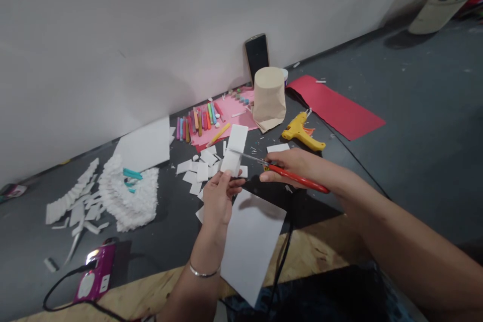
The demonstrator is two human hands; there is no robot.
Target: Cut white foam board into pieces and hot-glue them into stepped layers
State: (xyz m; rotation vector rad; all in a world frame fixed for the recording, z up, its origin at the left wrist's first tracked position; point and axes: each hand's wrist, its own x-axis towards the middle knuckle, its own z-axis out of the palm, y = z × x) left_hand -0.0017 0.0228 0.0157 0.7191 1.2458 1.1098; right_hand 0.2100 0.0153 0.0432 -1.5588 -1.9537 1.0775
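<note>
My left hand [222, 193] pinches the lower end of a white paper strip [238, 136], holding it up over the dark tabletop. In my right hand [289, 163] is a pair of scissors [298, 177] with red handles, its metal blades reaching left across the middle of the strip. Cut white paper pieces [203, 171] lie scattered just behind and left of my left hand. Under my left wrist, a white sheet [254, 241] overhangs the wooden front edge of the table.
A yellow glue gun [302, 133] lies beyond my right hand, near red paper [337, 108]. Behind stand a beige cup-like form [269, 95] and a phone [257, 55]. Crayons [199, 122], a fluffy white piece [130, 196] and a magenta power strip [96, 271] are leftward.
</note>
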